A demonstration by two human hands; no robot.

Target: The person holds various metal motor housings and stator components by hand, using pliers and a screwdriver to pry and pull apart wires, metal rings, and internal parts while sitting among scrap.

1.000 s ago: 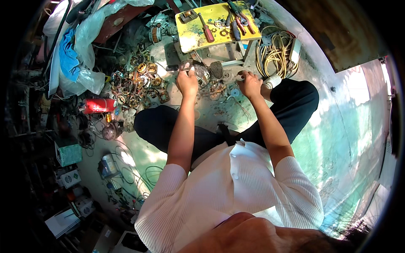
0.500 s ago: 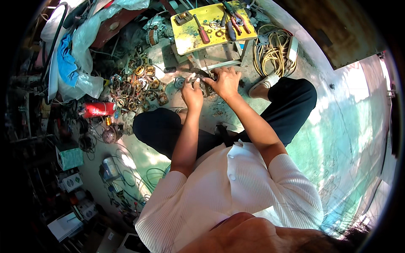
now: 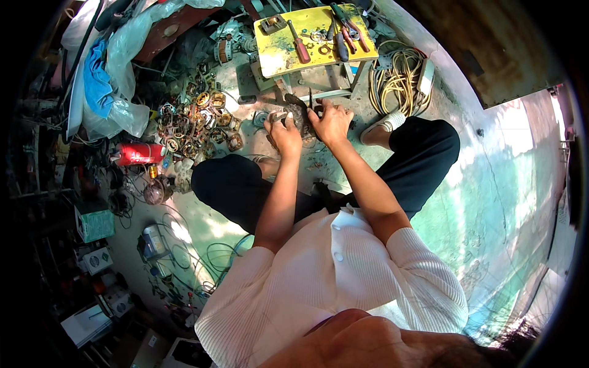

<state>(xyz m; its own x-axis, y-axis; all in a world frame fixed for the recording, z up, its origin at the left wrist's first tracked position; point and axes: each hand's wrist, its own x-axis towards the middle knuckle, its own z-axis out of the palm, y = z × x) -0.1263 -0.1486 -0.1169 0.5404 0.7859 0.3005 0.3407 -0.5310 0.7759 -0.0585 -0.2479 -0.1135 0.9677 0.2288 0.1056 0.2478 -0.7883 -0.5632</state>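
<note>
My left hand [image 3: 285, 135] is closed, thumb and fingers gripping a small dark metal part [image 3: 279, 116] low over the floor. Close to its right, my right hand [image 3: 333, 124] is curled around a dark tool [image 3: 310, 99] whose thin pointed end sticks up past the thumb. Between the hands lies a rough grey-brown lump [image 3: 298, 115], partly covered by my fingers; I cannot make out its kind. A dark flat piece reaches out from it toward the table. Beside my left hand, a round grey part [image 3: 260, 118] rests on the floor.
A low yellow-topped table [image 3: 276, 58] ahead holds a red-handled screwdriver [image 3: 300, 50], pliers [image 3: 351, 30] and small rings. To the left spreads a heap of small copper-wound motor parts [image 3: 199, 116], near a red cylinder [image 3: 140, 154]. Coiled yellowish cable [image 3: 396, 83] lies at the right.
My right hand has shifted slightly down and away from the left, widening the gap. The tool's pointed end now stands more upright and more of the grey-brown lump shows.
</note>
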